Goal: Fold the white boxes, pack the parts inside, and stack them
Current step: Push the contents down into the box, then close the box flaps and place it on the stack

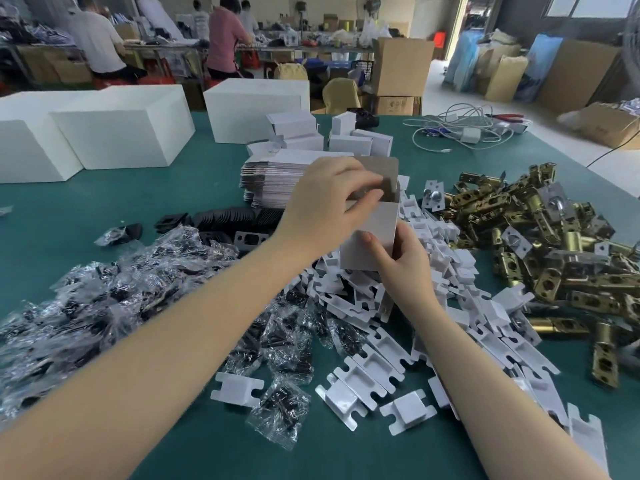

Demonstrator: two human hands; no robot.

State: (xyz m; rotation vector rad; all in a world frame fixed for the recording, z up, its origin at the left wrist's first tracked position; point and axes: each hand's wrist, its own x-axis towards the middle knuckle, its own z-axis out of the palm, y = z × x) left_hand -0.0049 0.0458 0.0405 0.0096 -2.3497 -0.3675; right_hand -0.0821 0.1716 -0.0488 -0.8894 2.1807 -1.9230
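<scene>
A small white box (375, 225) stands upright in mid-air over the table's middle, its top end open and its brown-lined lid flap raised. My right hand (403, 254) grips its lower end from below. My left hand (329, 199) reaches over the open top and pinches a flap there. Behind it lies a stack of flat white box blanks (273, 176), and several folded white boxes (349, 140) are piled further back. Brass latch parts (540, 244) are heaped at the right. White plastic inserts (374, 341) lie spread under my hands.
Clear bags of black screws (114, 292) cover the left front of the green table (104, 202). Black plates (225, 220) lie beside the blanks. Large white cartons (124, 129) stand at the back left. White cables (460, 129) lie at the back right. People work at benches beyond.
</scene>
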